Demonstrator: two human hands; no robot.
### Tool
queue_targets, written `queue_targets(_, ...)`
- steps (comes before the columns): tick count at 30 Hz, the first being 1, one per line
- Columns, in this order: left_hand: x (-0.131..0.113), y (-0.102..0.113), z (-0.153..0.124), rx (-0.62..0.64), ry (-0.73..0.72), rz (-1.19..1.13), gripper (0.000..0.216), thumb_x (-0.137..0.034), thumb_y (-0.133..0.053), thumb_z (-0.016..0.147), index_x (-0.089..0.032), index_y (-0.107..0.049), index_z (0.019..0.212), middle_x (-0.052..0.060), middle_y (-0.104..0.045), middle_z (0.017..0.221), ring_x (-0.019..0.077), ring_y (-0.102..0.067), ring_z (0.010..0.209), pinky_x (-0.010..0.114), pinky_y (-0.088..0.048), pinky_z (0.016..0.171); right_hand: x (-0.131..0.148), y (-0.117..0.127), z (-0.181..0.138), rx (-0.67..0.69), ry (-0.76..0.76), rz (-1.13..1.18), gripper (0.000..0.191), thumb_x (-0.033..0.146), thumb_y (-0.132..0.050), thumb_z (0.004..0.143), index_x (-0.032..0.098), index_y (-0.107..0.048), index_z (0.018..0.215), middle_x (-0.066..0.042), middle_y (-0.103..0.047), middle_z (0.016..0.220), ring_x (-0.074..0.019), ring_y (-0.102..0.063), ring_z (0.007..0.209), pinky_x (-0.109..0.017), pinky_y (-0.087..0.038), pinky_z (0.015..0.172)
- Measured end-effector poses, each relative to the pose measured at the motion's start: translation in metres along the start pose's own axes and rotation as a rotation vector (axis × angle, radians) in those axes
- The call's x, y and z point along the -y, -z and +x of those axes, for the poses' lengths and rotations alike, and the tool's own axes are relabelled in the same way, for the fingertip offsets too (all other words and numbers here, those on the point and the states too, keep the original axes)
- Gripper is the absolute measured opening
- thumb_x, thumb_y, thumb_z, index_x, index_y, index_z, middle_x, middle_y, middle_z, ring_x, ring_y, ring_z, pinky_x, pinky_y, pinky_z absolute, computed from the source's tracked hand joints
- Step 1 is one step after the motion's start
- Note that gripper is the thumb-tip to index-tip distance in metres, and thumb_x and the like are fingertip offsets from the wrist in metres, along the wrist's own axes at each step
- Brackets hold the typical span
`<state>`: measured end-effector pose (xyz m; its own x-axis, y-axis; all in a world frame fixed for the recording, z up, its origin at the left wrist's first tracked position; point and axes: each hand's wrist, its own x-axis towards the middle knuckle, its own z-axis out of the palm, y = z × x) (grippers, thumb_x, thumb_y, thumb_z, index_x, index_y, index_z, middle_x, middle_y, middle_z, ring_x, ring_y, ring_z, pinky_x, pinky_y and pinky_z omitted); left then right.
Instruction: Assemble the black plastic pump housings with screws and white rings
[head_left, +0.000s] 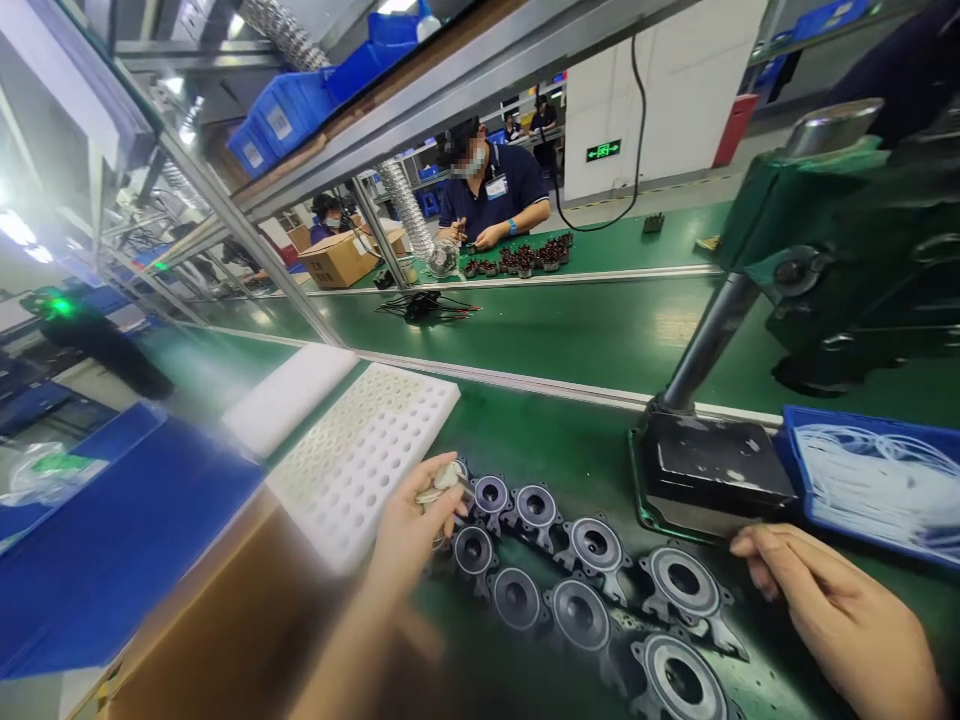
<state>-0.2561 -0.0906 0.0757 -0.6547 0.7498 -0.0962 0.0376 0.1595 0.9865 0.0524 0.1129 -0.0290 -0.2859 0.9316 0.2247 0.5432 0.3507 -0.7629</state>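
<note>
Several small pale disc-like pieces [444,480] are gathered in my left hand [412,515], its fingers closed round them. That hand is over the far left end of two rows of round speaker units in black frames, among them one speaker unit [536,507] in the back row and another [581,612] in the front row. My right hand [847,600] hovers at the right, beside the nearest end of the rows and in front of the press base. Its thumb and fingers are pinched together; whether anything small is between them is hidden.
A white foam tray [367,480] with rows of holes lies left of the speakers. The green press [712,460] stands behind them, and a blue bin [795,425] of white strands at right. A cardboard box [202,600] fills the lower left. A co-worker [495,190] sits across the bench.
</note>
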Motion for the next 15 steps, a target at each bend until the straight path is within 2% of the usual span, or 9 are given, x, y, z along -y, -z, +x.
queue_targets(3,0.013,-0.007,0.011,0.039,0.008,0.074,0.046,-0.033,-0.07,0.082,-0.02,-0.061,0.125,0.004,-0.071,0.083,0.0115,-0.058,0.058,0.024,-0.047,0.06,0.004,0.003,0.0,0.08,0.0,0.082,0.042,0.059,-0.044,0.084,0.029,-0.066,0.066,-0.004,-0.059,0.06,-0.0251,-0.06,0.054,-0.038,-0.048,0.055)
queue_targets(6,0.027,-0.017,0.019,0.062,-0.024,0.238,0.04,-0.029,-0.065,0.083,-0.023,-0.063,0.122,0.003,-0.072,0.083,0.0155,-0.064,0.063,0.028,-0.051,0.066,0.004,0.003,-0.001,0.061,0.003,0.112,0.042,0.058,-0.046,0.084,0.026,-0.066,0.067,-0.003,-0.058,0.061,-0.0232,-0.057,0.053,-0.036,-0.046,0.056)
queue_targets(8,0.03,-0.022,0.021,0.044,-0.11,0.385,0.035,-0.025,-0.065,0.081,-0.026,-0.068,0.116,0.005,-0.073,0.092,0.021,-0.068,0.083,0.034,-0.053,0.082,0.002,0.002,-0.002,0.062,0.012,0.114,0.041,0.056,-0.046,0.086,0.025,-0.066,0.069,-0.003,-0.058,0.062,-0.0221,-0.057,0.055,-0.035,-0.044,0.058)
queue_targets(11,0.027,-0.021,0.018,0.032,-0.224,0.513,0.038,-0.023,-0.072,0.074,-0.028,-0.071,0.112,0.007,-0.067,0.12,0.0275,-0.058,0.119,0.04,-0.042,0.105,-0.001,0.0,-0.003,0.078,0.017,0.113,0.04,0.054,-0.045,0.09,0.025,-0.064,0.07,-0.002,-0.057,0.063,-0.0207,-0.057,0.058,-0.034,-0.042,0.06)
queue_targets(13,0.024,-0.017,0.011,0.025,-0.18,0.456,0.041,-0.029,-0.071,0.078,-0.029,-0.068,0.118,0.007,-0.064,0.124,0.0264,-0.058,0.116,0.039,-0.044,0.102,-0.003,0.0,-0.004,0.089,0.009,0.119,0.04,0.053,-0.044,0.091,0.024,-0.063,0.072,-0.001,-0.056,0.063,-0.02,-0.057,0.059,-0.033,-0.041,0.061)
queue_targets(15,0.025,-0.015,0.002,0.006,-0.072,0.279,0.036,-0.036,-0.061,0.087,-0.028,-0.064,0.122,0.007,-0.065,0.116,0.0212,-0.063,0.097,0.033,-0.051,0.088,-0.003,0.0,-0.005,0.094,0.002,0.133,0.039,0.052,-0.045,0.092,0.024,-0.063,0.073,-0.001,-0.057,0.065,-0.0191,-0.056,0.06,-0.032,-0.041,0.062)
